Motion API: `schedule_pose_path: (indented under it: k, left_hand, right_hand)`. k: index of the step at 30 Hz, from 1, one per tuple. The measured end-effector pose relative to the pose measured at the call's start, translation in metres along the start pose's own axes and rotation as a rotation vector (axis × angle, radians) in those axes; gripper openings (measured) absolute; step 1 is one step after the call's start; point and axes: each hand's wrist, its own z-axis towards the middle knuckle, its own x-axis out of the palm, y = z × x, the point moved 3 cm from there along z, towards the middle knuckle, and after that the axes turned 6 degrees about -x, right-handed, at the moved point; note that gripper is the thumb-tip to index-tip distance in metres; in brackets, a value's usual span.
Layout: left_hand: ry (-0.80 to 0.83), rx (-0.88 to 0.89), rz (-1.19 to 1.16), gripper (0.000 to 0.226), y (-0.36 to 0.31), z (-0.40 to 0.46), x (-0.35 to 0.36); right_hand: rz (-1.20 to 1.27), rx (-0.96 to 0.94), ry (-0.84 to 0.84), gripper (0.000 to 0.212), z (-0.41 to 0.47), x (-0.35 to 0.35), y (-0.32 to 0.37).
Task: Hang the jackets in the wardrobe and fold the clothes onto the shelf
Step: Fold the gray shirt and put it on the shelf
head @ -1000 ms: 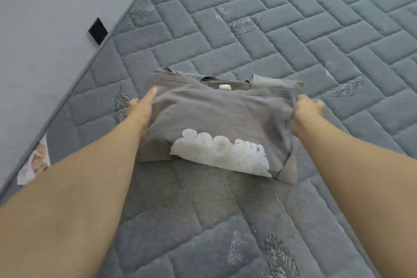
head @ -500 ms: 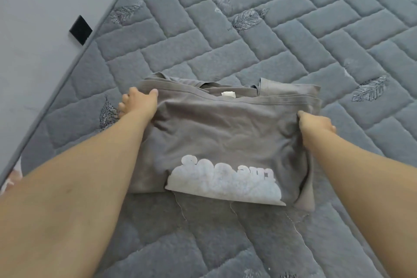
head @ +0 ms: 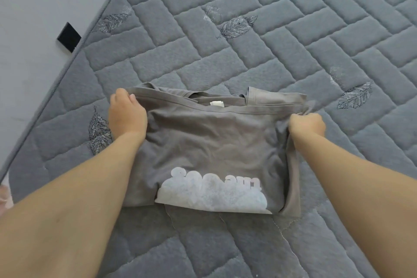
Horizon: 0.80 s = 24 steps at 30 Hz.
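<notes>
Folding underway: grey cotton T-shirt with a white printed logo, half-folded, flat on grey quilted mattress with leaf stitching, near its wall-side edge. Left hand curled over shirt's far left corner, apparently gripping the hem. Right hand pinching bunched cloth at far right corner. Small white neck label midway between hands. Likely fault: uneven pull skewing the fold, loose right-side flap slipping out.

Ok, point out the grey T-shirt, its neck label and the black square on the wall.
grey T-shirt (head: 209, 142), head view, plain middle panel.
neck label (head: 217, 103), head view, label centre.
black square (head: 68, 37), head view, its middle.
</notes>
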Motion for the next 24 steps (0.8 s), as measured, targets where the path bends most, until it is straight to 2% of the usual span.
schedule_pose_path:
  k: [3, 8, 9, 11, 13, 14, 16, 20, 24]
  left_hand:
    - [-0.087, -0.059, 0.029, 0.024, -0.002, -0.019, -0.008]
    - [-0.159, -0.247, -0.054, 0.027, -0.024, 0.009, -0.013]
    - [-0.119, -0.265, -0.042, 0.029, -0.028, 0.02, -0.01]
    - [0.059, -0.258, 0.028, 0.033, -0.03, 0.033, 0.004]
    - [0.232, -0.289, 0.085, 0.044, -0.016, 0.022, 0.018]
    - [0.259, -0.352, 0.103, 0.053, -0.001, 0.008, 0.02]
    - [0.224, -0.467, 0.119, 0.063, 0.035, -0.032, 0.015]
    - [0.191, -0.483, 0.181, 0.052, 0.089, -0.109, -0.007]
    - [0.179, -0.706, 0.112, 0.045, 0.105, -0.137, -0.022]
  right_hand:
    - [-0.096, -0.147, -0.064, 0.034, -0.003, -0.015, 0.006]
    - [0.057, -0.126, -0.178, 0.039, 0.02, -0.037, 0.03]
    - [0.097, -0.108, -0.175, 0.039, 0.025, -0.035, 0.035]
    - [0.169, -0.026, -0.134, 0.043, 0.029, -0.025, 0.037]
    - [0.189, 0.106, -0.093, 0.06, 0.015, -0.011, 0.017]
    - [0.178, 0.149, -0.072, 0.065, -0.001, -0.004, 0.002]
    - [0.122, 0.172, -0.007, 0.066, -0.045, 0.009, -0.036]
    - [-0.086, 0.22, -0.027, 0.052, -0.124, 0.019, -0.09]
    - [0.017, 0.41, -0.091, 0.037, -0.151, 0.021, -0.103]
